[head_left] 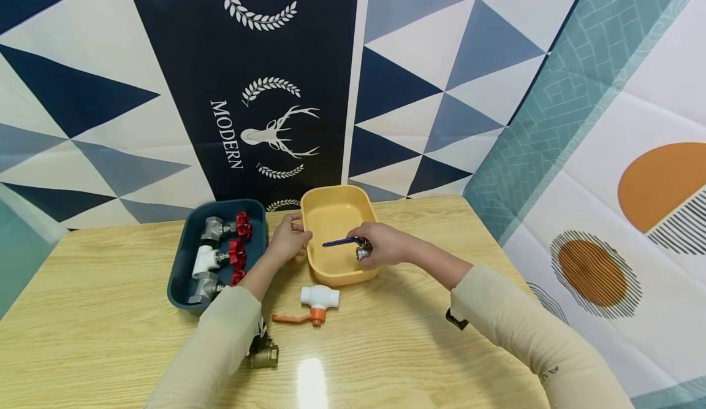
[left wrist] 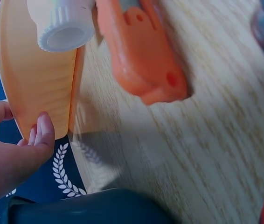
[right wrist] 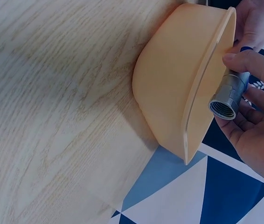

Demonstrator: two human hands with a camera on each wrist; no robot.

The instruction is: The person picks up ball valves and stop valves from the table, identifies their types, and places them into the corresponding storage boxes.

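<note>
My right hand [head_left: 386, 244] holds a metal ball valve [right wrist: 227, 93] with a blue lever [head_left: 339, 241] above the yellow basin [head_left: 330, 216]. The valve's threaded end points out from the fingers in the right wrist view. At the basin's left side my left hand [head_left: 288, 238] grips the rim, thumb on one side and fingers on the other. In front of the basin lies a white plastic ball valve [head_left: 320, 297] with an orange lever [left wrist: 143, 60]. A brass valve [head_left: 263, 356] lies partly hidden by the left sleeve.
A dark blue bin [head_left: 179, 274] to the left holds several valves with red handwheels [head_left: 237, 254]. Behind the wooden table [head_left: 419, 335] hangs a patterned cloth [head_left: 309, 59]. A small dark object [head_left: 456, 319] shows by the right sleeve.
</note>
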